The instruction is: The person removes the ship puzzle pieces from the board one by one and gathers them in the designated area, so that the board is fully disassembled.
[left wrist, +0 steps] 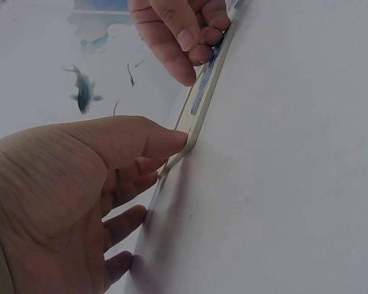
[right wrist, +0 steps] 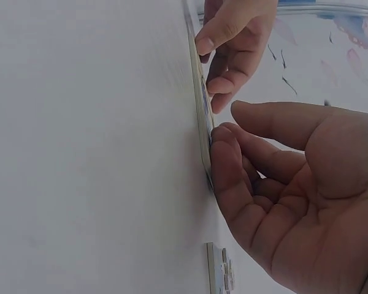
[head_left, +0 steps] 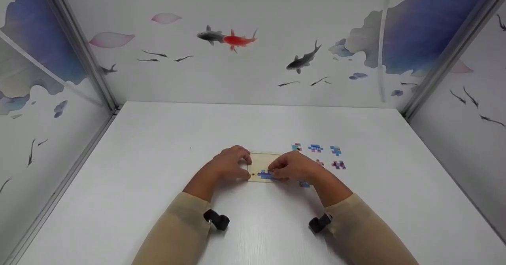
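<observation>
A shallow, pale wooden puzzle tray (head_left: 263, 160) lies on the white table. Blue jigsaw pieces (head_left: 264, 174) sit in its near part. My left hand (head_left: 232, 163) grips the tray's left side, thumb at the near corner and fingers farther back. In the left wrist view the thumb tip is on the tray's rim. My right hand (head_left: 294, 167) is over the tray's right part, bent fingertips right at the blue pieces. In the right wrist view its thumb (right wrist: 264, 118) stands apart from the fingers; I cannot tell whether they pinch a piece.
Several loose jigsaw pieces (head_left: 315, 148) lie right of the tray, some partly hidden by the right hand and forearm. One blue piece (head_left: 304, 184) is near the right wrist. Printed white panels (head_left: 253, 75) enclose the table (head_left: 158, 138) at the back and sides.
</observation>
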`<action>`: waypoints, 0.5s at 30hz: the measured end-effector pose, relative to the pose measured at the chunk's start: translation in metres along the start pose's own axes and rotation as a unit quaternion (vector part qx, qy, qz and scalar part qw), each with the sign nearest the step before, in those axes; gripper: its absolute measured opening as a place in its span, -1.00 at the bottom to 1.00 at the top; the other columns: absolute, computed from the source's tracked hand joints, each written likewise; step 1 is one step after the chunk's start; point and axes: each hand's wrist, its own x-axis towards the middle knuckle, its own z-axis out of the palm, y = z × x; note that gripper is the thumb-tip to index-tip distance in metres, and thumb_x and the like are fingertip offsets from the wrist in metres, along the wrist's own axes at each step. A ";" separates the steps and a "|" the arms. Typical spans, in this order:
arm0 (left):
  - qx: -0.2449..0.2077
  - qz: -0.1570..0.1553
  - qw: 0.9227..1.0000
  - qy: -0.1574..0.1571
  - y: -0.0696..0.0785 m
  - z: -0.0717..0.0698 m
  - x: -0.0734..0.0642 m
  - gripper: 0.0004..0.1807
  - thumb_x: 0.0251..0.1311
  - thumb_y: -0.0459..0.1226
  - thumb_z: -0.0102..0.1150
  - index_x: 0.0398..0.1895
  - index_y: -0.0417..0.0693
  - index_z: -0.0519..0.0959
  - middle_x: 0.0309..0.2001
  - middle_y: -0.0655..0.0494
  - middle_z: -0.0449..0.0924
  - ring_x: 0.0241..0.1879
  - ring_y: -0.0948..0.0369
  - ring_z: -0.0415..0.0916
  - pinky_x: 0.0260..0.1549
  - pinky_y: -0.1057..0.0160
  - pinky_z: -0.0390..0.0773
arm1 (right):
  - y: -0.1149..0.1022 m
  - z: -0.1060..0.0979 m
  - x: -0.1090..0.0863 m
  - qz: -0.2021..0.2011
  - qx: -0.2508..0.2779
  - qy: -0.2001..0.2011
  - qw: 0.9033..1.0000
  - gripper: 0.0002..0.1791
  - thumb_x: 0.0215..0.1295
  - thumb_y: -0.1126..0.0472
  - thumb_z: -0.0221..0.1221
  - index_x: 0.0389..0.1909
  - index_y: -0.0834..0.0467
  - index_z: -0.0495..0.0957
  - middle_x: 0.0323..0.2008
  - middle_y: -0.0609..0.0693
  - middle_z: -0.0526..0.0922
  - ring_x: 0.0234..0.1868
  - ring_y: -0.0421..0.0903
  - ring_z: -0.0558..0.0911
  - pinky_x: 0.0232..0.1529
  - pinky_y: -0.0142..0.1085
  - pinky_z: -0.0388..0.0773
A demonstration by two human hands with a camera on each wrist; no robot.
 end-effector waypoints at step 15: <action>-0.005 0.015 1.000 -0.001 -0.002 -0.001 0.000 -0.65 0.17 -0.16 0.46 0.03 0.10 0.66 0.51 0.13 0.45 0.58 -0.04 0.29 0.56 -0.14 0.31 | 0.000 0.002 0.002 -0.018 -0.058 0.000 0.998 -0.75 0.48 0.18 0.28 0.06 -0.09 0.81 -0.01 -0.14 0.78 -0.06 -0.11 0.60 0.12 -0.13 0.59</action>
